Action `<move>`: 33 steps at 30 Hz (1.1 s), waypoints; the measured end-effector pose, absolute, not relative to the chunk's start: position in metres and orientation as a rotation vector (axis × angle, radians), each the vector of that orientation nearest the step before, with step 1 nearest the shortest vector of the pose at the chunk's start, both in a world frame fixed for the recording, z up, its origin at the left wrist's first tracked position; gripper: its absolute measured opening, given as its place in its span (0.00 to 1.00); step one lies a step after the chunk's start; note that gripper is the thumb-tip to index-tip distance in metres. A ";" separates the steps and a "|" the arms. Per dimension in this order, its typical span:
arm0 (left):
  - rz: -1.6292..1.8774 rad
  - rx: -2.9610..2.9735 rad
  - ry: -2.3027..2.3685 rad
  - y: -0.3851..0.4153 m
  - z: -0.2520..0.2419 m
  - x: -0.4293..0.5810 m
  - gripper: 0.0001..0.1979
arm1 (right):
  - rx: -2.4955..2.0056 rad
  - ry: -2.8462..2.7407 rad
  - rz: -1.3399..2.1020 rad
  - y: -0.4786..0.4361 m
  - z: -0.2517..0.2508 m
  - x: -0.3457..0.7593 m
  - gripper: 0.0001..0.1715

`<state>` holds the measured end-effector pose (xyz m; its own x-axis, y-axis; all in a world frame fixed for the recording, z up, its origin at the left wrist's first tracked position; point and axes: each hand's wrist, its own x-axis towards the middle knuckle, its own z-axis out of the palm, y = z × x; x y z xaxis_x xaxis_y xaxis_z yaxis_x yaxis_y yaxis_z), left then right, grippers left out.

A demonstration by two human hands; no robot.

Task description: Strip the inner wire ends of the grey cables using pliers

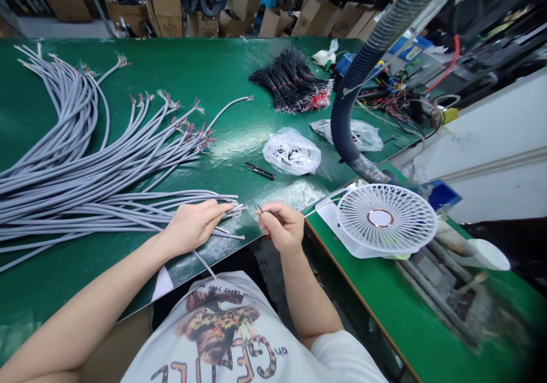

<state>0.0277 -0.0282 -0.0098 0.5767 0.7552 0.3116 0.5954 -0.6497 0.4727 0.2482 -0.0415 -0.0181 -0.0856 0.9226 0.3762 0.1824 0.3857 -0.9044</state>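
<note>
My left hand [197, 223] is closed, its fingers pressed together over a grey cable at the table's front edge; part of that cable [204, 264] runs out below the hand towards the shirt. Just past the fingertips lie the stripped ends [236, 210] of several grey cables. A short gap to the right, my right hand [282, 223] is closed in a pinch. A thin dark tip pokes out between thumb and forefinger, too small to name. Beyond the hands, black thread snips [260, 170] lie on the green table, near a clear plastic bag [292, 151] of small parts.
Bundles of grey cables [85, 172] cover the left side. Bundled black wires [293, 81] lie at the back. A ribbed black hose [344, 115] arches down on the right. A white fan [387, 220] stands beside the right arm. Cardboard boxes [166, 15] line the background.
</note>
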 end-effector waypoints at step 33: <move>1.103 1.240 0.951 -0.017 0.008 0.017 0.21 | -0.938 -1.393 1.055 -0.005 -0.006 0.206 0.30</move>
